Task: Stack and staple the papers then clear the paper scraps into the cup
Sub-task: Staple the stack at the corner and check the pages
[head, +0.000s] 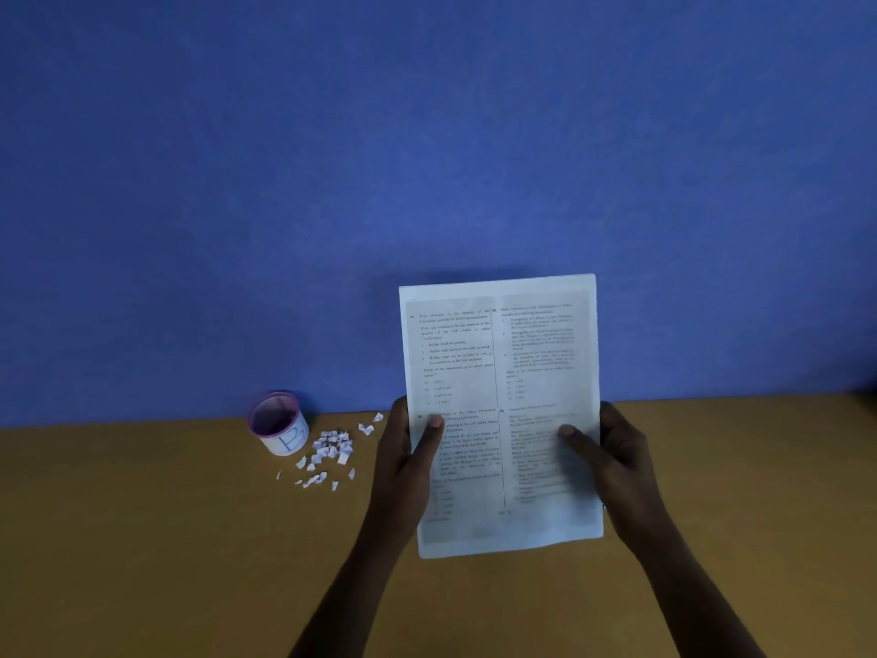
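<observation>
Both hands grip the papers [500,410] upright above the surface [142,539]: left hand [405,458] pinching the left edge, right hand [612,458] pinching the right edge, thumbs on the printed face. Cup [278,422] and scraps [327,455] sit left of the left hand, scraps nearer.

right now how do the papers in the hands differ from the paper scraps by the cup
The papers are whole printed sheets; the paper scraps are tiny torn bits with no print that can be made out. The papers are held up off the table, the left hand and right hand gripping their side edges; the scraps lie loose on the table right of the cup. Both look white.
</observation>
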